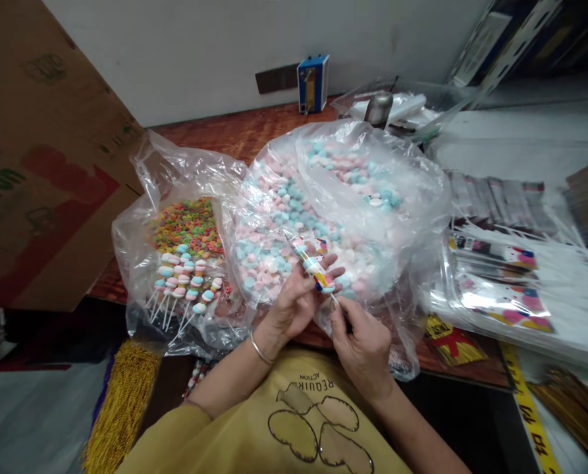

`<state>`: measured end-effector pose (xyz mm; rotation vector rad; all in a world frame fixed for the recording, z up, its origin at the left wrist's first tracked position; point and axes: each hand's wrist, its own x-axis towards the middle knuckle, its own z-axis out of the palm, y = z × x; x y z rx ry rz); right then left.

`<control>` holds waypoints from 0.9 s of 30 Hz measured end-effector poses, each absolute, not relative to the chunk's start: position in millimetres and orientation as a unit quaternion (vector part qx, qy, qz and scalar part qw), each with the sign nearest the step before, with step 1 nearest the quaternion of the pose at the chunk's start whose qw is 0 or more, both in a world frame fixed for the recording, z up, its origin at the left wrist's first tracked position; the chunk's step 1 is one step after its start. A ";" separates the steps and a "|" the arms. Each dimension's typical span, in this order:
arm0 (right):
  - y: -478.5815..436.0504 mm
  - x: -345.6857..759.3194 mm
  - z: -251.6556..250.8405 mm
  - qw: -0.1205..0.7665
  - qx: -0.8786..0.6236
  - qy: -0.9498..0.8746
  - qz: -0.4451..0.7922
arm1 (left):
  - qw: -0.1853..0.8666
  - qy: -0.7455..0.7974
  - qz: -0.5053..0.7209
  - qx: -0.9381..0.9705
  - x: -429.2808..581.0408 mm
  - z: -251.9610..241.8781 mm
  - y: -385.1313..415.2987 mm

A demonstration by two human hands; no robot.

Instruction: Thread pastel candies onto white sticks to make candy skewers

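A marshmallow candy skewer in a clear, colour-printed wrapper (312,262) lies tilted across my left hand (294,299), steadied by the thumb with several fingers stretched out behind it. Below the wrapper, my right hand (361,339) pinches the white stick (334,299) between thumb and fingers. Behind both hands spreads a large clear bag of pink, white and blue marshmallows (284,204). To the left, several marshmallow skewers (180,280) with white sticks rest on another clear bag, in front of a heap of small coloured candy rings (189,224).
A large cardboard box (51,164) stands at the left. On the right lie stacked printed wrappers (506,303), a pack of gold twist ties (454,342) and white sticks. A blue box (313,84) and a metal canister (378,108) stand by the wall.
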<state>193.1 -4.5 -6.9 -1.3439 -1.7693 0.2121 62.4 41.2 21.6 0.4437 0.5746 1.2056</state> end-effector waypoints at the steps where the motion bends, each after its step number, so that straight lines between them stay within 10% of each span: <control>1: -5.1 193.0 -6.5 0.431 -0.540 -0.716 0.099 | 0.755 0.266 0.571 0.179 61.0 24.2 45.6; 27: -14.2 194.1 -7.8 0.413 -0.529 -0.673 0.310 | 0.712 0.304 0.622 0.118 58.4 29.6 51.7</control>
